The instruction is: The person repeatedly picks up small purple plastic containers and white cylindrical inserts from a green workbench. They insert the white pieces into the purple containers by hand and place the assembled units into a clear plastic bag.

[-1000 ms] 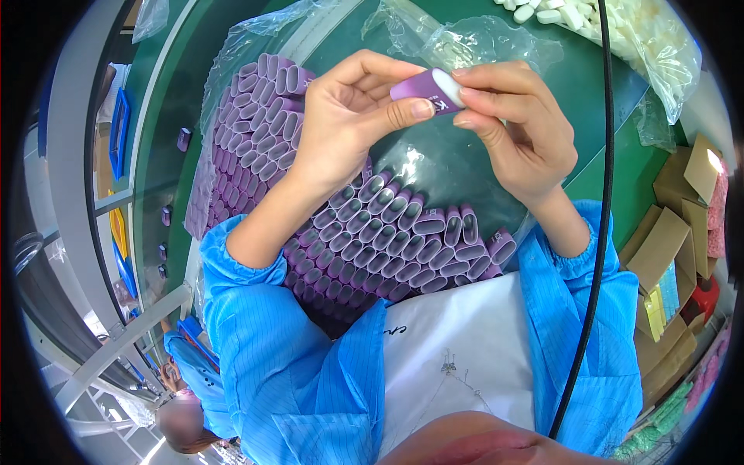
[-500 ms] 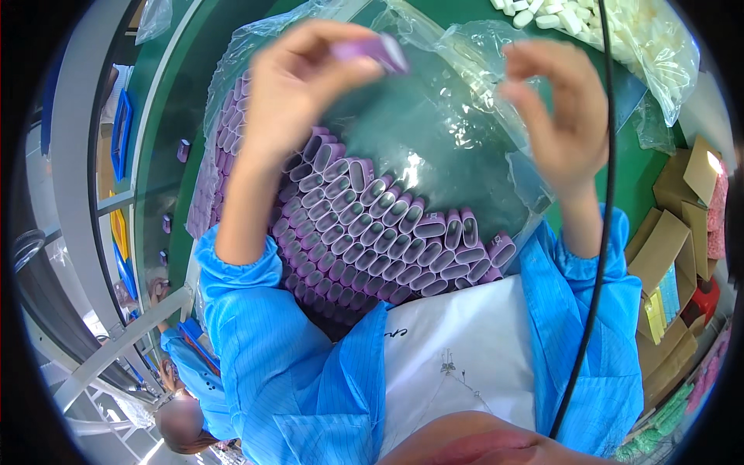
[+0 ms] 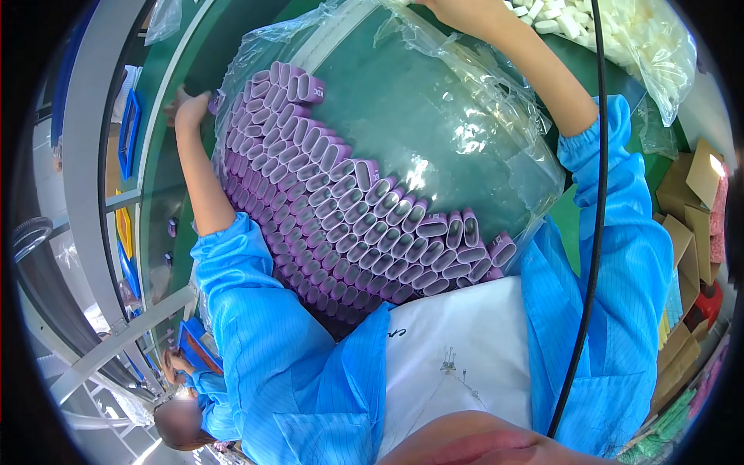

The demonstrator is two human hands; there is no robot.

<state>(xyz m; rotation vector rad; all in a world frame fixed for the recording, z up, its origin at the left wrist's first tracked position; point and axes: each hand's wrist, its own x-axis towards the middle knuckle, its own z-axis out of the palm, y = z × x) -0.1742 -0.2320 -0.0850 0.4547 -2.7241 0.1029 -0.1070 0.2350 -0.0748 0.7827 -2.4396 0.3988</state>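
Note:
My left hand point(image 3: 191, 110) reaches out over the green belt at the left, beyond the edge of the clear plastic sheet. Its fingers are small and partly hidden. Close against it is a small purple piece point(image 3: 216, 101); whether the hand grips it is unclear. At the top edge is my right hand point(image 3: 457, 12), its fingertips cut off by the frame. A small white bit point(image 3: 401, 2) shows beside them. Between my arms, many purple oval tubes point(image 3: 341, 209) stand packed in rows, hollow ends up, on the clear plastic sheet point(image 3: 434, 116).
White plugs point(image 3: 566, 17) fill a clear bag at the upper right. Cardboard boxes point(image 3: 690, 209) stand at the right. A black cable point(image 3: 598, 194) hangs down before my right arm. A purple tube point(image 3: 172, 226) lies on the left belt. Another person point(image 3: 209, 399) sits at lower left.
My left hand has moved left from above the tubes, where it held a purple tube, to the belt. My right hand has swung up to the top edge.

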